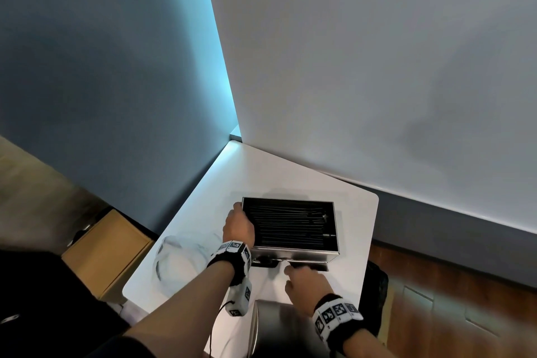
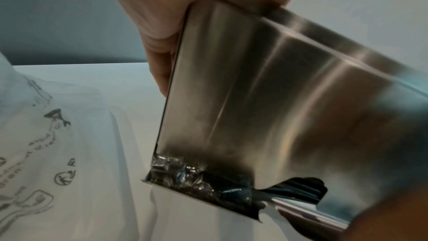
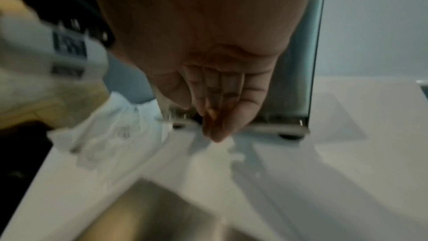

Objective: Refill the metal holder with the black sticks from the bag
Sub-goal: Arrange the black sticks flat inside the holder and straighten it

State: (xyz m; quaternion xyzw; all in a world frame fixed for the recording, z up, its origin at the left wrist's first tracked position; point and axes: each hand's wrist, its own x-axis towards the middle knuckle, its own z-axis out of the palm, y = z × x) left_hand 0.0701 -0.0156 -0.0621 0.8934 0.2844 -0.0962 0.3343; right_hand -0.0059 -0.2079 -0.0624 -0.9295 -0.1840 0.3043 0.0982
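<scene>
Lid (image 1: 279, 328) aside; left hand (image 1: 239, 225) clasps the metal holder (image 1: 293, 254), right hand (image 1: 306, 282) seemingly loose-fingered. Keep black sticks (image 1: 286, 225) level before closing.

The holder (image 1: 293, 254) in front of me was brushed silver steel, its inside packed with glossy black sticks (image 1: 286, 225). At its nine o'clock lay my clear bag (image 1: 180, 256) with grey print. The table (image 1: 354, 212) was white, and my wristbands (image 1: 236, 256) were black with black-and-white square tags.
</scene>
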